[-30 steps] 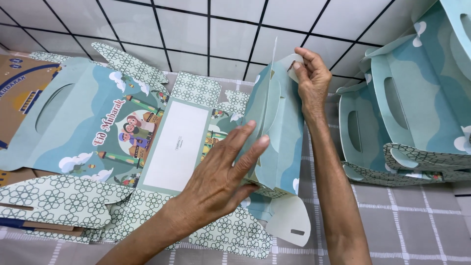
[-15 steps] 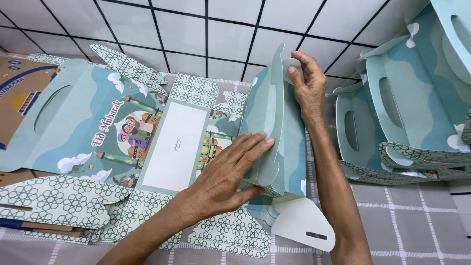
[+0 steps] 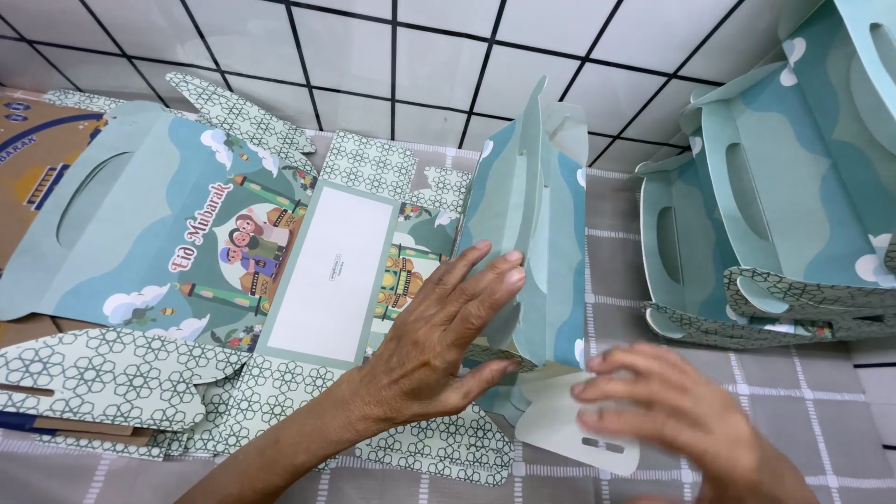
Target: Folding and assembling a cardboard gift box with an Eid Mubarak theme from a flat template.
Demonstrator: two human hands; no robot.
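Right now the left hand [image 3: 439, 345] lies flat and open, fingers spread, pressed against the inner face of the raised side panel [image 3: 532, 233] of a teal cardboard gift box [image 3: 327, 271], gripping nothing. That box is only partly folded: its printed middle and white rectangular base lie flat on the counter [image 3: 616, 271], which is covered with a grey checked cloth, while the one side panel stands upright just left of the picture's centre. Its other side, with a handle cut-out [image 3: 89, 196], lies flat to the left, and patterned flaps [image 3: 103, 378] spread along the near edge. The right hand [image 3: 672, 411] is blurred, low at the right, fingers loosely curled and touching a rounded pale tab [image 3: 569, 434] at the foot of the upright panel; whether it pinches the tab or only rests on it cannot be told. At the far right, well apart from both hands, stand finished boxes [image 3: 784, 196] of the same teal design, nested together. Behind everything rises a wall of white tiles [image 3: 439, 56] with dark joints.
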